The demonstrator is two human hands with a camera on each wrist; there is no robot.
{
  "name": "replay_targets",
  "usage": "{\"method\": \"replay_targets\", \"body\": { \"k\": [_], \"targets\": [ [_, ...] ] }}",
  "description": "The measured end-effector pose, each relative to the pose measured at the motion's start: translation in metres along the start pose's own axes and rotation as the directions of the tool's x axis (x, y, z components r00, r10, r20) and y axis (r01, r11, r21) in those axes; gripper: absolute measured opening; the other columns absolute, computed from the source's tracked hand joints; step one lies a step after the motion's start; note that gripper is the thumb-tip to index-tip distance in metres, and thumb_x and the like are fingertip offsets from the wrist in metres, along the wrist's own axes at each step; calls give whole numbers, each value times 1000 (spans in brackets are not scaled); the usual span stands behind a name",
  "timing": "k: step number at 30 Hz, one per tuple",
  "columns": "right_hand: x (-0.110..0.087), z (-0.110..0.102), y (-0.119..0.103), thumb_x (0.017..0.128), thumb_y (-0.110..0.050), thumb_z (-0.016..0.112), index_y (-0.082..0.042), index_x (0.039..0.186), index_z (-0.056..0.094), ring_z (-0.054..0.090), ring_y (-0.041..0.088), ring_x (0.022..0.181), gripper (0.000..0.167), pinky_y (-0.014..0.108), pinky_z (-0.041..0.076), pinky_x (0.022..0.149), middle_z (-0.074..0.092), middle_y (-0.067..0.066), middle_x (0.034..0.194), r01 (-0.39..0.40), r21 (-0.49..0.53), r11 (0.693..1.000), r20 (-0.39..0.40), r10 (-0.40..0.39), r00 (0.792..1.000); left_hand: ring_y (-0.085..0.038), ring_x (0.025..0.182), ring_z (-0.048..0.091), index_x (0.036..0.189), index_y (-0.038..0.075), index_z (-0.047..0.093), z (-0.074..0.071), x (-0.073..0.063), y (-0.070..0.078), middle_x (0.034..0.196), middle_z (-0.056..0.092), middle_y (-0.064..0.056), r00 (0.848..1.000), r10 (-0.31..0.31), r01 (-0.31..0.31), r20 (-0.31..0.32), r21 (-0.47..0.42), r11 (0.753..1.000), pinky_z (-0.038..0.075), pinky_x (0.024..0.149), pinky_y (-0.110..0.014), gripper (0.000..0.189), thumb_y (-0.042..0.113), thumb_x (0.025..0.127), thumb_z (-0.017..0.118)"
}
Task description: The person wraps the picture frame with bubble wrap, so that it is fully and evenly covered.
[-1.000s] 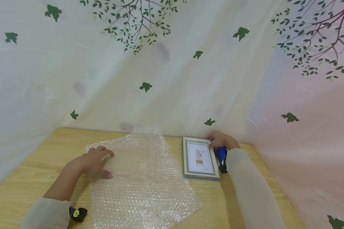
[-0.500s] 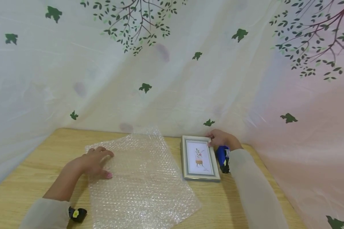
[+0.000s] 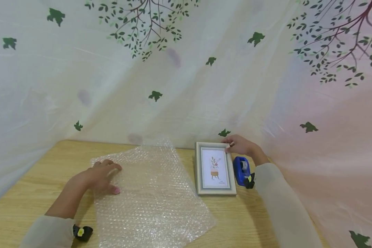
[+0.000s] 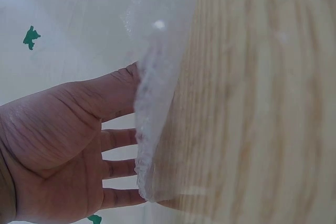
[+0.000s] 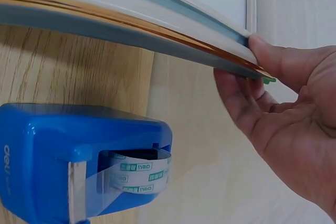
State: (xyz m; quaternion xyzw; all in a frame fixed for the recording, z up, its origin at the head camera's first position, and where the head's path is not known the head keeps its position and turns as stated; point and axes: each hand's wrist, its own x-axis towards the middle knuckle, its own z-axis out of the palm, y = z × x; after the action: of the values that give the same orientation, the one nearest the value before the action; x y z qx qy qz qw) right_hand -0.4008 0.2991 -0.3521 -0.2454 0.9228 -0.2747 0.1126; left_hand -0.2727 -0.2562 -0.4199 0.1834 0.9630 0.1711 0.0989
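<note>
A sheet of clear bubble wrap (image 3: 155, 196) lies spread on the table. My left hand (image 3: 99, 177) rests on its left side with thumb and fingers spread; in the left wrist view the fingertips pass behind the curled edge of the wrap (image 4: 157, 93). To the right of the wrap is a light-coloured picture frame (image 3: 199, 172) with a potted-plant print. Its upper right corner is pinched by my right hand (image 3: 241, 145). The right wrist view shows the thumb (image 5: 268, 51) on the front and fingers behind, with the frame's edge (image 5: 157, 38) raised off the wood.
A blue tape dispenser (image 3: 240, 174) with a roll of tape stands just right of the frame, beneath the right wrist. Behind the wooden table (image 3: 34, 186) hangs a pale curtain (image 3: 117, 82) printed with leaves and birds; it also runs along the right side.
The right hand has tilted the frame's far end up, so its front faces me more. The right forearm shifted slightly right, uncovering more of the tape dispenser. The left hand stays put.
</note>
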Motion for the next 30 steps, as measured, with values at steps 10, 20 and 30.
{"method": "replay_targets", "body": {
  "k": [10, 20, 30],
  "targets": [
    [-11, -1, -6, 100, -3, 64, 3, 133, 63, 62, 26, 96, 34, 34, 52, 83, 69, 18, 119, 21, 78, 997, -79, -15, 997, -65, 131, 33, 137, 10, 57, 2, 0, -1, 145, 42, -31, 1000, 6, -6, -1, 1, 1000, 39, 94, -78, 81, 49, 74, 88],
    [-25, -2, -9, 104, -12, 60, 0, 139, 60, 67, 30, 111, 37, 43, 58, 91, 65, 20, 130, -41, 277, 960, -167, 90, 982, -64, 130, 35, 137, 10, 57, 3, 1, -3, 144, 43, -30, 1000, 7, -7, -5, 17, 1000, 40, 93, -77, 82, 51, 73, 88],
    [-32, 0, -22, 103, -18, 63, 4, 131, 63, 72, 23, 100, 36, 35, 60, 85, 67, 22, 126, 4, 464, 886, -245, 124, 962, -62, 130, 35, 138, 10, 56, 1, 1, -3, 147, 40, -30, 1000, -13, 13, -1, 11, 1000, 40, 94, -77, 83, 50, 73, 88]
  ]
}}
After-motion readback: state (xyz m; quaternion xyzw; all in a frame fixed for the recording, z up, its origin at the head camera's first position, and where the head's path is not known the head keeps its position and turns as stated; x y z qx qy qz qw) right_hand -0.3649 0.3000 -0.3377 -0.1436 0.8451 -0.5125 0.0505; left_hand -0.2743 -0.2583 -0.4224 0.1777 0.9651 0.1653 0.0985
